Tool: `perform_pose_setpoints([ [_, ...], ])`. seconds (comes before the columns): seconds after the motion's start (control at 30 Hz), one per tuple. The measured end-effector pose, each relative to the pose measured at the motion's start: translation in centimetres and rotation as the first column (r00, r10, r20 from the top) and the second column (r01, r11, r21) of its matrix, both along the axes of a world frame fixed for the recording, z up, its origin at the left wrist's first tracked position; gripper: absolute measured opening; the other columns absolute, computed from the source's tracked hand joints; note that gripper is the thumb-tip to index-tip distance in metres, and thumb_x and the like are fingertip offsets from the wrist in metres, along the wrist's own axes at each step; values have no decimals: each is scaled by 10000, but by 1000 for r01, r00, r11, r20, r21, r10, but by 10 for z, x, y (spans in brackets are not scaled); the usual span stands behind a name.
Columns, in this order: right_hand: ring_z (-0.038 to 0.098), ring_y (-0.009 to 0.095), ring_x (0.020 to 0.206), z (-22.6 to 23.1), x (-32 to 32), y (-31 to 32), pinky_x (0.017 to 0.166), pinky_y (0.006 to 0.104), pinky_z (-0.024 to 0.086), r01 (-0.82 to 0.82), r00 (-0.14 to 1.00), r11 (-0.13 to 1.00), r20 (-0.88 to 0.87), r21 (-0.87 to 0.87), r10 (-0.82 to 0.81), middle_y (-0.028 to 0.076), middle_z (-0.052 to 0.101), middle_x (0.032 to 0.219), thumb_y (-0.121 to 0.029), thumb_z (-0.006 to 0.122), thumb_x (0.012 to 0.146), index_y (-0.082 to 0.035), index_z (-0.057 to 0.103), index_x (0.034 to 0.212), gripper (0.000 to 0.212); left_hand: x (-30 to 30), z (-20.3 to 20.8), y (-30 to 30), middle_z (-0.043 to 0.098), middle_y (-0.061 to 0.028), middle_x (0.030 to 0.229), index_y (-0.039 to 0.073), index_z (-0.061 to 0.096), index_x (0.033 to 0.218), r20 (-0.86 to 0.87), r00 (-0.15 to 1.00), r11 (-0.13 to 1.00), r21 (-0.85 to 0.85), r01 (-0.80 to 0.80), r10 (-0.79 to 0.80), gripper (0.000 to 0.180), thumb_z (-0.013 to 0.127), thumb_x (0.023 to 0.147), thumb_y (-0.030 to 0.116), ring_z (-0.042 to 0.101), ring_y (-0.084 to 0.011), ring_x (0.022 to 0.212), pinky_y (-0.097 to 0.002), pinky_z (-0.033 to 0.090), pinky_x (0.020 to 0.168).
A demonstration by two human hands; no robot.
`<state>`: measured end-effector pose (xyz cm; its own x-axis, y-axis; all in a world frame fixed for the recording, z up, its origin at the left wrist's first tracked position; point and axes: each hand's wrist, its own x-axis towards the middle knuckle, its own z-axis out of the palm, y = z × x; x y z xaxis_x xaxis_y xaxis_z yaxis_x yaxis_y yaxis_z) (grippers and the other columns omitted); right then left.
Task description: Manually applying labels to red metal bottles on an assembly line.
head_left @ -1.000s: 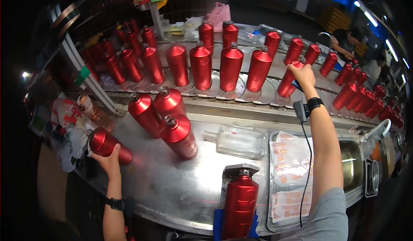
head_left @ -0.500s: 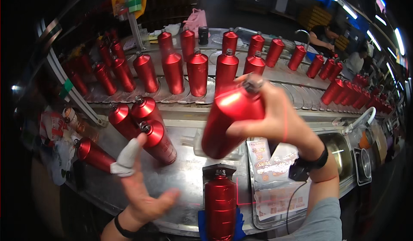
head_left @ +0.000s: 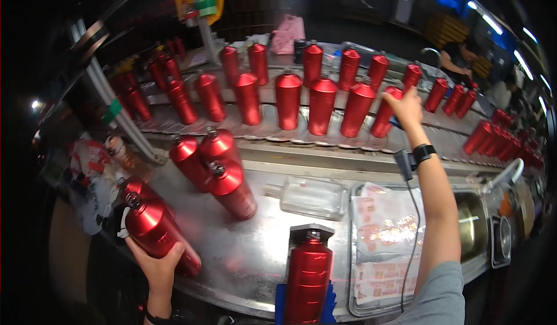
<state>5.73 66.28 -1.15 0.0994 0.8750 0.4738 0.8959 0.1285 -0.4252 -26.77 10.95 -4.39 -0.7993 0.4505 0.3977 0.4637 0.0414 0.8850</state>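
at the left of the steel bench (head_left: 232,278), beyond which runs the belt (head_left: 268,119), a near bottle (head_left: 159,232) tilts inside the left hand (head_left: 155,269), thumb and fingers wrapped around its lower body. the far bottle (head_left: 382,122) stands on the belt, the right hand (head_left: 408,108) curled around its top.

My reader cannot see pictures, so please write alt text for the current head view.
A person's left hand grips a red bottle at the left of a metal worktable, while the right hand grasps the top of another red bottle in a row on a conveyor. A clear bottle lies on the worktable.
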Motion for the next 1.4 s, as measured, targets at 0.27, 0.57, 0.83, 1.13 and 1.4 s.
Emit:
perform_pose_setpoints([
  [0.27, 618, 427, 1161, -11, 23, 58, 985, 474, 476, 168, 985, 962, 5, -215, -171, 319, 631, 1203, -721, 696, 691, 78, 472, 1297, 1028, -66, -47, -36, 447, -133, 1372, 4, 305, 1443, -110, 957, 961, -27, -274, 269, 894, 796, 696, 8, 461, -251, 1254, -384, 351, 1104],
  [0.57, 639, 423, 1112, -24, 62, 44, 952, 482, 487, 234, 972, 965, 60, -118, -229, 283, 660, 1166, -685, 704, 693, 33, 515, 1218, 909, -110, -83, -39, 444, -191, 1376, -18, 325, 1407, -67, 888, 891, 20, -454, 455, 882, 837, 697, 95, 481, -300, 1251, -423, 387, 1087],
  [0.83, 628, 430, 1123, -7, 112, 29, 957, 472, 482, 266, 964, 959, 54, -96, -262, 313, 653, 1147, -725, 698, 683, 85, 554, 1147, 945, -127, -93, -53, 421, -202, 1405, -24, 295, 1455, -169, 858, 871, 7, -492, 485, 942, 858, 719, 146, 455, -308, 1278, -421, 368, 1100],
  [1.13, 615, 455, 1135, -17, 149, 54, 968, 493, 477, 275, 961, 960, 38, -47, -273, 327, 637, 1173, -728, 700, 692, 69, 512, 1216, 972, -113, -99, -56, 404, -219, 1429, -24, 266, 1477, -179, 844, 853, -43, -520, 506, 947, 841, 754, 182, 461, -326, 1280, -429, 374, 1094],
  [1.4, 624, 368, 1116, -25, 212, 98, 946, 403, 484, 95, 992, 974, -67, -205, -110, 278, 621, 1216, -444, 788, 652, 93, 444, 1346, 942, -111, -107, -65, 441, -209, 1383, -41, 281, 1461, -89, 876, 876, -61, -479, 473, 905, 830, 778, 187, 493, -296, 1234, -420, 399, 1065],
])
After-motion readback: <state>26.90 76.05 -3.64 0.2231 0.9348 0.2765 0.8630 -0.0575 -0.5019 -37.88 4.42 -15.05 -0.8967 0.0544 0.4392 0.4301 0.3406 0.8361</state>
